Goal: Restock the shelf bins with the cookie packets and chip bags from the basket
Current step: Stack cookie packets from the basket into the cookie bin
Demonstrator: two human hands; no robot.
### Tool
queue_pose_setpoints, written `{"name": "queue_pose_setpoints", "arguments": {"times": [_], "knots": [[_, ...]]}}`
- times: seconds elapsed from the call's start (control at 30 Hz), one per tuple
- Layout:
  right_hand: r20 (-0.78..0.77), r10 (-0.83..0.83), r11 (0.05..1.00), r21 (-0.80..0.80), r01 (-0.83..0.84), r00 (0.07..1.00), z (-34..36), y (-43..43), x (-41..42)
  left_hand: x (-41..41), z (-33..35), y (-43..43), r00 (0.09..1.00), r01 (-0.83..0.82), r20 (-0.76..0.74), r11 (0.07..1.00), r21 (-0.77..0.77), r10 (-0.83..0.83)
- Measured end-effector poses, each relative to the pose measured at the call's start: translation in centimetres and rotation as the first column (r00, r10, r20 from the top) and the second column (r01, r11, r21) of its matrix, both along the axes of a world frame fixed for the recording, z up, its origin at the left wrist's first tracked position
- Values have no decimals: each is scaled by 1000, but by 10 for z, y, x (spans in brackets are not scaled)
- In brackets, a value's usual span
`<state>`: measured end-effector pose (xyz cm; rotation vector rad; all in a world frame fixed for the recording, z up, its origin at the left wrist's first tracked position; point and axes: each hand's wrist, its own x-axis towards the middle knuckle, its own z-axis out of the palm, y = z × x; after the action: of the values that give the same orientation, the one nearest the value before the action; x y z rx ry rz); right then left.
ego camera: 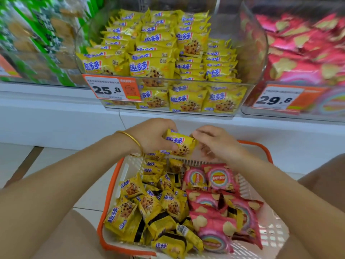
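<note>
Holding a yellow cookie packet (pixel 180 143) above the far end of the basket (pixel 108 193), the left hand (pixel 155 135) clamps it; the right hand (pixel 218 143) touches its crimped end, grip uncertain. The step in hand is judged a transfer: next, the packet must clear the front wall of the rigid clear bin (pixel 252 58). Glossy pillow-shaped foil packets and puffed pink chip bags (pixel 218 178) fill the perforated plastic basket.

Yellow cookie packets (pixel 149 202) and pink chip bags (pixel 220 208) lie jumbled in an orange-rimmed basket (pixel 107 199), one packet (pixel 180 144) held above its far edge, below a clear, well-stocked bin (pixel 248 58).
</note>
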<state>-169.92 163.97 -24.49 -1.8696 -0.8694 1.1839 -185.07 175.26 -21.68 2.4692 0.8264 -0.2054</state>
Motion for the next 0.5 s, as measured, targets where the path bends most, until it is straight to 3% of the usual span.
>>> {"name": "queue_pose_setpoints", "arguments": {"times": [0.07,0.17,0.3,0.4,0.47,0.5], "knots": [[265,62,988,118,-96,962,11,-3,5,-1,8,1,996,-66,51,986,-151,74],[279,180,934,251,-253,943,34,-6,9,1,23,-3,977,-95,161,961,-260,140],[353,310,888,223,-401,883,66,-2,10,6,46,-6,895,-15,410,928,-372,179],[373,228,890,296,-348,899,103,5,18,10,65,-6,711,-19,659,943,-333,247],[471,65,887,377,-267,880,127,14,25,12,76,-2,525,-111,814,968,-224,249],[561,-63,886,413,-213,825,136,22,29,13,80,3,451,-184,866,972,-147,216]]}}
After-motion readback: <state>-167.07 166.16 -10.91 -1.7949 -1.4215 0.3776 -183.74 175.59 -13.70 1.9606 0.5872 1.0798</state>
